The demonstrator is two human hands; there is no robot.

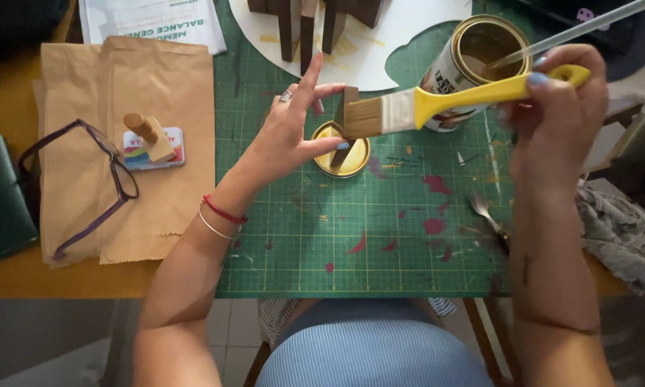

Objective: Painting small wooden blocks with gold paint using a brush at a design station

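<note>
My left hand pinches a small dark brown wooden block between thumb and fingers, above a round yellow can lid on the green cutting mat. My right hand grips the yellow handle of a flat paintbrush. Its brown-stained bristles press against the block's side. Behind the brush stands an open tin can of brown stain with a clear stirring rod leaning in it.
Several dark stained wooden pieces stand on a white sheet at the back. On brown paper bags at left lie glasses and a wooden stamp. A spoon and a grey rag lie at right.
</note>
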